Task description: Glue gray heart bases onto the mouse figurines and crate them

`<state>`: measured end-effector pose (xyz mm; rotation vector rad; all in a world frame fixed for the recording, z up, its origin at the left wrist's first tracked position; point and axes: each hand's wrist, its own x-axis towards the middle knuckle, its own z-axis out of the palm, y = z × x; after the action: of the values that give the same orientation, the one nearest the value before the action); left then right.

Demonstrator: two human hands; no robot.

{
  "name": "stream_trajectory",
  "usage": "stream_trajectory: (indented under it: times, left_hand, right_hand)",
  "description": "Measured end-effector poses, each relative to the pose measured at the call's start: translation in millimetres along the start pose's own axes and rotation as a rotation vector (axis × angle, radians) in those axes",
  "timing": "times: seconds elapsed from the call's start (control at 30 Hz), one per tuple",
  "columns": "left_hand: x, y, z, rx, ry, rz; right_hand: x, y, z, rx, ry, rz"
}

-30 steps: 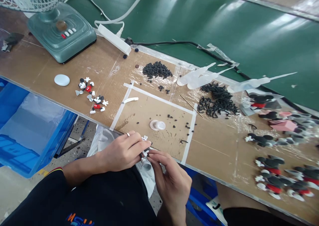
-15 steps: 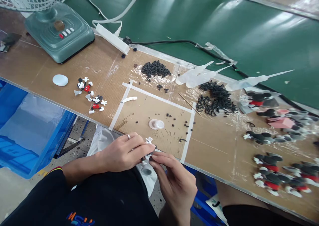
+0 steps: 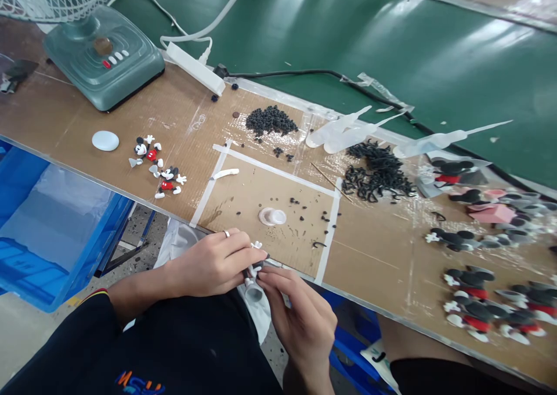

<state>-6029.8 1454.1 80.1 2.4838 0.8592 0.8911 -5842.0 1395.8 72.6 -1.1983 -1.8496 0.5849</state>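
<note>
The small Mickey Mouse figure (image 3: 252, 272) sits between my hands, over my lap. My left hand (image 3: 209, 263) curls closely around it from one side, and my right hand (image 3: 296, 314) pinches it narrowly with the fingertips.

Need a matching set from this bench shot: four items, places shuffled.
Items
1. Person's left hand, ringed
2. Heap of small black beads
3. Tangle of curled black pieces
4. Flat round white disc

Places
A. Directly below the clear plastic squeeze bottles
B. Left of the red-shorted mouse figures
C. Pinching a small black-and-white figure over the lap
D. Between a white plastic power strip and those bottles

Pairs: 1-C, 2-D, 3-A, 4-B
</note>
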Motion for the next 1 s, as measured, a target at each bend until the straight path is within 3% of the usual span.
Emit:
stream_trajectory:
  times: [0.2, 0.43, 0.6, 1.0]
  left_hand:
    - [-1.2, -2.3, -2.3, -0.062, -0.058, -0.011]
    - [0.5, -2.4, 0.4, -0.086, 0.054, 0.039]
    - [1.5, -2.9, 1.0, -0.04, 0.057, 0.056]
    - [-1.6, 3.3, 3.9, 0.023, -0.037, 0.017]
  right_hand:
    - [6.1, 0.6, -8.2, -0.056, -0.101, -0.125]
    - [6.2, -1.5, -5.9, 0.042, 0.028, -0.023]
    - [-1.5, -0.9, 0.2, 0.072, 0.084, 0.018]
    - [-7.7, 3.7, 1.6, -0.033, 0.003, -0.099]
